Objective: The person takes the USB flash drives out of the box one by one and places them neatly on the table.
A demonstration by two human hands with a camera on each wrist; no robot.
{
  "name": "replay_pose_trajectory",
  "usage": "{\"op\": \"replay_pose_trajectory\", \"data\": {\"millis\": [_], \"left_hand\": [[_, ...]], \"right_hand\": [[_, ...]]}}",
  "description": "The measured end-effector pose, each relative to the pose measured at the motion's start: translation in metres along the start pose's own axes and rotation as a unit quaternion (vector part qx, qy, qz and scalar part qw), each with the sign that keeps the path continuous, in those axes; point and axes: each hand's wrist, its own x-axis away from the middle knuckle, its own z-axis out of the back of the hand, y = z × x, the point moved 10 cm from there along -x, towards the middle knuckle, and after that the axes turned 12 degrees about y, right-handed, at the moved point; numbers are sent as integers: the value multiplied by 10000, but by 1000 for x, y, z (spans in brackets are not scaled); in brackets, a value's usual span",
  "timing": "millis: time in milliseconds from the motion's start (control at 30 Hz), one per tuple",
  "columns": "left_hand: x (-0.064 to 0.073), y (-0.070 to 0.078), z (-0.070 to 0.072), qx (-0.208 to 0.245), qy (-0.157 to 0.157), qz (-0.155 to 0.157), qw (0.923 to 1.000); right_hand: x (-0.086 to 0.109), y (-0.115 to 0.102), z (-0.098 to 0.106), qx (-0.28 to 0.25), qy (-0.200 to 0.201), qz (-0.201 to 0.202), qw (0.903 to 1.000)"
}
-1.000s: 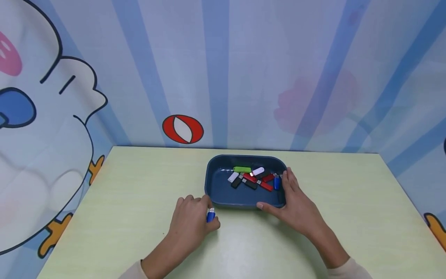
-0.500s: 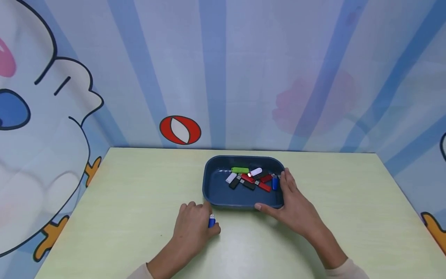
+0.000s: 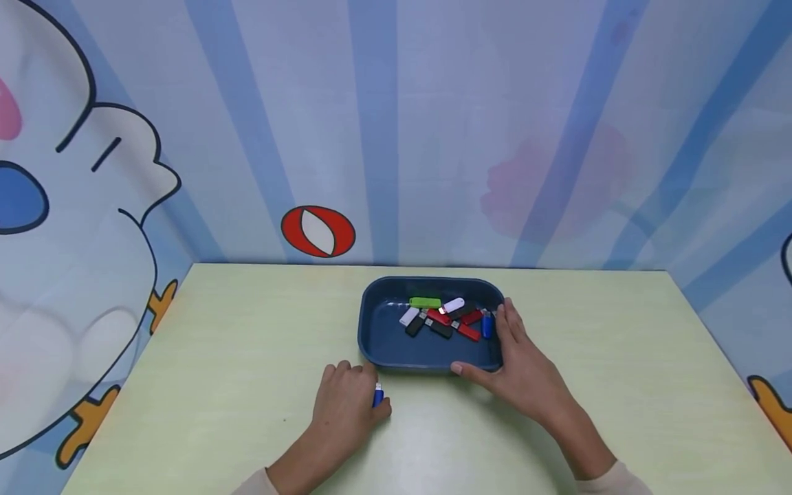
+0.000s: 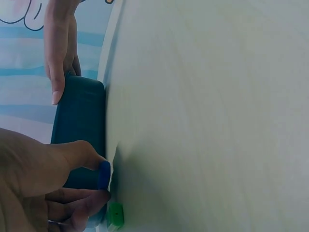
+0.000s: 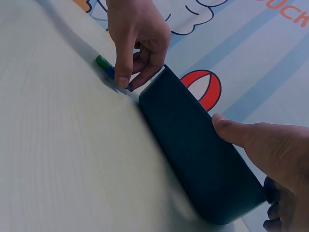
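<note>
My left hand (image 3: 346, 405) pinches a blue USB flash drive (image 3: 378, 394) between thumb and finger, its metal plug pointing away from me. It is low over the table, just in front of the tray's near left corner. Beside those fingers, a small green object (image 4: 115, 215) lies on the table, hidden in the head view. My right hand (image 3: 532, 378) holds the near right corner of the navy tray (image 3: 396, 352), thumb at the front rim and fingers along the right side. Inside the tray lie several USB drives: green (image 3: 425, 302), white (image 3: 454, 304), red, black and blue (image 3: 487, 326).
The pale wooden table (image 3: 260, 323) runs back to a printed cloth backdrop (image 3: 433, 137). Another cartoon-printed panel (image 3: 74, 289) stands along the left side.
The left hand, still pinching the blue USB flash drive, has drawn slightly toward me and right relative to the tray. The view shifted slightly; the right hand stays at the tray.
</note>
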Motion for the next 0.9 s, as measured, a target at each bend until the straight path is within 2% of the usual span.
{"op": "replay_pose_trajectory", "data": {"millis": [267,900], "left_hand": [[2,1,-5,-196,-29,-37,9998],[3,4,-5,-363,29,-34,9993]], "right_hand": [[0,1,-1,-9,-7,-1,10000],[1,1,-1,-64,-17,-32,10000]]}}
